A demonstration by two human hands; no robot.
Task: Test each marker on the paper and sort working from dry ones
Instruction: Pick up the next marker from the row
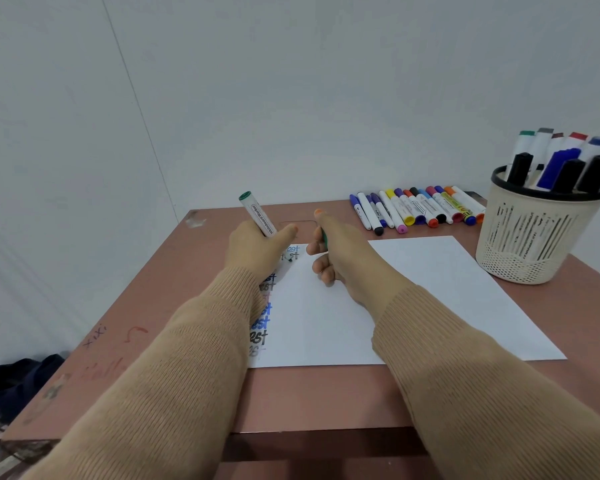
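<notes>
The left hand (255,249) grips a white marker (257,213) with a green end, tilted toward 11 o'clock, its green tip on the paper (430,289) at the sheet's 10 o'clock corner. The right hand (343,259) pinches the green cap (324,239), forefinger straight. A row of markers (416,209) lies at 1 o'clock.

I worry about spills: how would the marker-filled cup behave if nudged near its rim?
The cup probably tips fairly easily: tall markers stick out above its rim, raising the weight. Its slotted wall looks light, so it may slide on the table first.
</notes>
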